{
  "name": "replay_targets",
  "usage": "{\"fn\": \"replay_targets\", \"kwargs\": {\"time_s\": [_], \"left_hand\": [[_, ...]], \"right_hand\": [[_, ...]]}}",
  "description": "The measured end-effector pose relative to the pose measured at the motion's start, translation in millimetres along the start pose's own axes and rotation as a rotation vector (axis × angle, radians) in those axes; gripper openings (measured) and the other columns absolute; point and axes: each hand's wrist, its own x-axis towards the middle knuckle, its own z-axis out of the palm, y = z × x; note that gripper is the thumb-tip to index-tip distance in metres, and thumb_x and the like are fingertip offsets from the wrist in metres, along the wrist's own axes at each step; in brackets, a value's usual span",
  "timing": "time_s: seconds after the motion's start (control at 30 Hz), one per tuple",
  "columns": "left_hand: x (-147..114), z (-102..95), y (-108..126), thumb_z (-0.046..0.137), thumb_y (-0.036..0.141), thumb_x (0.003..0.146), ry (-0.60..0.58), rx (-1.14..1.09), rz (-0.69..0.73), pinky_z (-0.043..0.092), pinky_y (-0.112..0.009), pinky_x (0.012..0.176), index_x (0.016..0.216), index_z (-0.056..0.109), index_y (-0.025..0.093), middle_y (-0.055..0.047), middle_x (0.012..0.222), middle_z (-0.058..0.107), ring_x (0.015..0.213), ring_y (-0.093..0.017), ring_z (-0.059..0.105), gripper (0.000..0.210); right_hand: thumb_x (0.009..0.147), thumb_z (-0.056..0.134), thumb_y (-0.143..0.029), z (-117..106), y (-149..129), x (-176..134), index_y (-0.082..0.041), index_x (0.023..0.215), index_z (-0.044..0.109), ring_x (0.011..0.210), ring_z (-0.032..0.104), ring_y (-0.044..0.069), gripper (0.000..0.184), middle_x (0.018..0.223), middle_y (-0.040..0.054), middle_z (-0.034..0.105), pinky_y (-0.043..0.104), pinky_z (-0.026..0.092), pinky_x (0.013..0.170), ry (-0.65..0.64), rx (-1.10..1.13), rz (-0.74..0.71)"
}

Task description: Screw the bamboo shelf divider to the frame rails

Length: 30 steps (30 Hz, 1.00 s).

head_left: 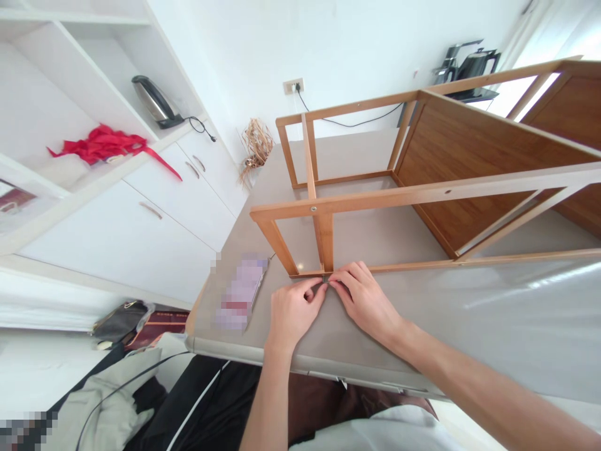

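A wooden shelf frame (375,199) lies on its side across the grey table (516,326). At the near lower rail, where a crossbar (323,241) meets it, sits a small dark metal piece (325,279), too small to tell its kind. My left hand (291,313) pinches it from the left with thumb and forefinger. From the right, my right hand (366,300) holds the same spot between its fingertips, close against the rail. The fingertips of both hands nearly meet and partly hide the piece.
A phone (243,294), blurred out, lies on the table left of my hands. White cabinets (154,207) stand at the left, with a kettle (157,103) and red ribbon (106,145) on a shelf. Dried stalks (257,144) and a wall socket (293,86) are behind.
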Motion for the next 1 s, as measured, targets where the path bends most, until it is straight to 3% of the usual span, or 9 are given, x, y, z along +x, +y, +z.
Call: {"fn": "replay_targets", "kwargs": {"time_s": [1.0], "left_hand": [[-0.1, -0.1, 1.0, 0.067, 0.033, 0.087, -0.009, 0.022, -0.006, 0.036, -0.022, 0.061, 0.101, 0.078, 0.028, 0.007, 0.056, 0.062, 0.054, -0.008, 0.056, 0.018]], "right_hand": [[0.097, 0.052, -0.018, -1.9, -1.2, -0.7, -0.018, 0.095, 0.066, 0.086, 0.050, 0.021, 0.014, 0.091, 0.0069, 0.062, 0.037, 0.049, 0.081, -0.028, -0.101, 0.001]]}}
